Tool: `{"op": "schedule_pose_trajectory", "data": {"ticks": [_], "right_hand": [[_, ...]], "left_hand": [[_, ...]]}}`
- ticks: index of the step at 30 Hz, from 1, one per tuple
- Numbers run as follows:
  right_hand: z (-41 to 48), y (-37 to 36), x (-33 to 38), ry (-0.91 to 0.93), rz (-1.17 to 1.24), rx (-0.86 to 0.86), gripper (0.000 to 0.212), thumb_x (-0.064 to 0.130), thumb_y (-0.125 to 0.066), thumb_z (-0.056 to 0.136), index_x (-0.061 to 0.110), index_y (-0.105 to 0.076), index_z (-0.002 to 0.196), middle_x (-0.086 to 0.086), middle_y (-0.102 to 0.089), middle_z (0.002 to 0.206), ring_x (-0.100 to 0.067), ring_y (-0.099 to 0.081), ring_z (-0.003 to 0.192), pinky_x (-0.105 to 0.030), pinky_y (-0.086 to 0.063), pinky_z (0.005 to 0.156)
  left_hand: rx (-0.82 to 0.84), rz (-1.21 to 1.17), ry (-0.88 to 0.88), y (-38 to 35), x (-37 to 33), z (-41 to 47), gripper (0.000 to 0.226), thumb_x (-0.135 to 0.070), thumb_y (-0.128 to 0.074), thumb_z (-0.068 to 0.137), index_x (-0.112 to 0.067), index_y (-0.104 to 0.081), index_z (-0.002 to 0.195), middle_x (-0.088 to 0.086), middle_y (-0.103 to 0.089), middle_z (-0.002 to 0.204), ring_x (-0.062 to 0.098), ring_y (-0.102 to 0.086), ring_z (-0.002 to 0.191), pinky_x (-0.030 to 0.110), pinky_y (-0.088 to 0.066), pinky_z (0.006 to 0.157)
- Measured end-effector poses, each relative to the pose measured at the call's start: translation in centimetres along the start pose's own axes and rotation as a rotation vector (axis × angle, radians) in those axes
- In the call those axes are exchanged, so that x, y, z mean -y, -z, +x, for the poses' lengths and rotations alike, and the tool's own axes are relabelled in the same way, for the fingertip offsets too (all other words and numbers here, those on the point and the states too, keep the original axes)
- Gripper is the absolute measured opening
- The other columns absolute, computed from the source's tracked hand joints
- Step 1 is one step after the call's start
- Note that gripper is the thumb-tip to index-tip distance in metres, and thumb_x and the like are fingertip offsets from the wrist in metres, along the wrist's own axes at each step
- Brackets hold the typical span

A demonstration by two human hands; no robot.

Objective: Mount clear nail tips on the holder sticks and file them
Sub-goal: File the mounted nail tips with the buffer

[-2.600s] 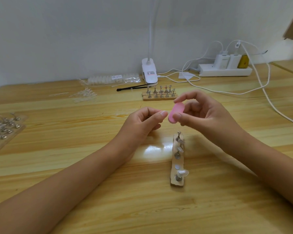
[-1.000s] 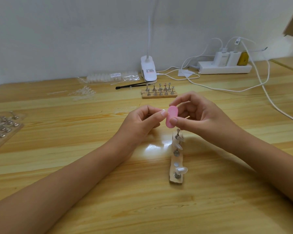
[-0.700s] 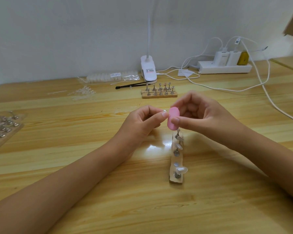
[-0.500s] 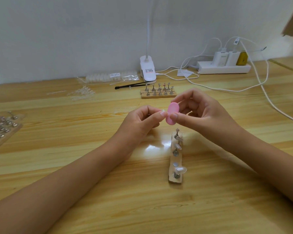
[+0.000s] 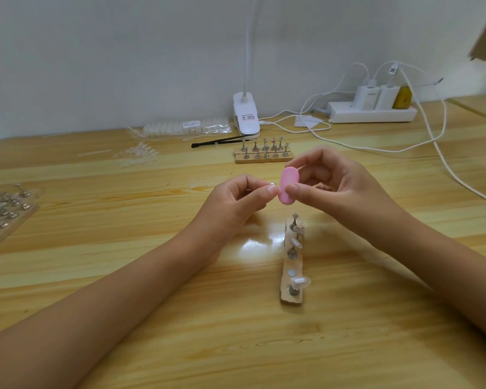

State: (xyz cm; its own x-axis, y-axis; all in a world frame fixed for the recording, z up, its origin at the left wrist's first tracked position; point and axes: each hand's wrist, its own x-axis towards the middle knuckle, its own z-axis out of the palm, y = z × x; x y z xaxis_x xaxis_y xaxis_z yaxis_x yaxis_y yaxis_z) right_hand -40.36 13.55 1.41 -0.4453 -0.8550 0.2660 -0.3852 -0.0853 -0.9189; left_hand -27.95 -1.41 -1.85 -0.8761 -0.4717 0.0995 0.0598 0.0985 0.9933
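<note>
My right hand (image 5: 331, 189) pinches a small pink oval file (image 5: 288, 186) between thumb and forefinger, above the middle of the table. My left hand (image 5: 236, 203) pinches a small holder stick with a clear nail tip (image 5: 273, 189), mostly hidden by the fingertips, and the tip touches the file's left edge. Below the hands lies a wooden holder strip (image 5: 292, 299) with several metal sticks carrying clear nail tips (image 5: 300, 282).
A second wooden strip with metal sticks (image 5: 264, 158) stands further back. A tray of sticks (image 5: 3, 220) sits at the left edge. Loose clear tips (image 5: 136, 158), a bag of tips (image 5: 185, 127), a black tool (image 5: 216, 141), a clip lamp (image 5: 246, 117), a power strip (image 5: 371, 113) and cables (image 5: 443, 158) are behind.
The pink file has shifted up and down a little against the nail tip between the frames. Both hands stay in nearly the same place above the strip.
</note>
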Motion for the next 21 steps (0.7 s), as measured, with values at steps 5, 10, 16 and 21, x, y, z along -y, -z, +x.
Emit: {"op": "schedule_pose_trajectory", "data": {"ticks": [5, 10, 16, 21], "right_hand": [[-0.12, -0.16, -0.10, 0.008, -0.016, 0.030, 0.036, 0.034, -0.074, 0.074, 0.019, -0.063, 0.104, -0.001, -0.074, 0.088, -0.013, -0.067, 0.079, -0.030, -0.051, 0.074], [-0.03, -0.01, -0.11, 0.000, -0.010, 0.066, 0.035, 0.028, -0.075, 0.075, 0.015, -0.061, 0.104, -0.005, -0.074, 0.092, -0.017, -0.070, 0.083, -0.028, -0.053, 0.075], [-0.02, 0.15, -0.11, -0.007, 0.023, 0.084, 0.034, 0.026, -0.075, 0.076, 0.013, -0.060, 0.104, 0.000, -0.073, 0.087, -0.007, -0.068, 0.078, -0.016, -0.051, 0.067], [0.04, -0.02, -0.29, 0.014, 0.047, 0.016, 0.033, 0.027, -0.074, 0.076, 0.015, -0.061, 0.104, 0.002, -0.072, 0.085, -0.002, -0.063, 0.072, -0.013, -0.048, 0.065]], "left_hand": [[-0.006, 0.004, 0.003, 0.04, 0.07, 0.02, 0.029, -0.052, -0.074, 0.067, -0.028, -0.074, 0.083, 0.000, -0.073, 0.096, 0.020, -0.065, 0.100, 0.046, -0.048, 0.105], [-0.001, 0.011, -0.010, -0.05, 0.05, 0.00, 0.024, -0.052, -0.074, 0.066, -0.031, -0.075, 0.079, -0.002, -0.073, 0.091, 0.014, -0.065, 0.092, 0.039, -0.049, 0.100], [0.002, 0.016, -0.010, -0.12, -0.06, -0.10, 0.027, -0.052, -0.074, 0.066, -0.028, -0.074, 0.080, 0.000, -0.072, 0.092, 0.015, -0.063, 0.093, 0.043, -0.047, 0.102], [0.000, 0.019, -0.007, -0.09, -0.07, -0.06, 0.027, -0.052, -0.073, 0.066, -0.029, -0.074, 0.079, -0.006, -0.070, 0.087, 0.010, -0.060, 0.086, 0.041, -0.048, 0.099]]}}
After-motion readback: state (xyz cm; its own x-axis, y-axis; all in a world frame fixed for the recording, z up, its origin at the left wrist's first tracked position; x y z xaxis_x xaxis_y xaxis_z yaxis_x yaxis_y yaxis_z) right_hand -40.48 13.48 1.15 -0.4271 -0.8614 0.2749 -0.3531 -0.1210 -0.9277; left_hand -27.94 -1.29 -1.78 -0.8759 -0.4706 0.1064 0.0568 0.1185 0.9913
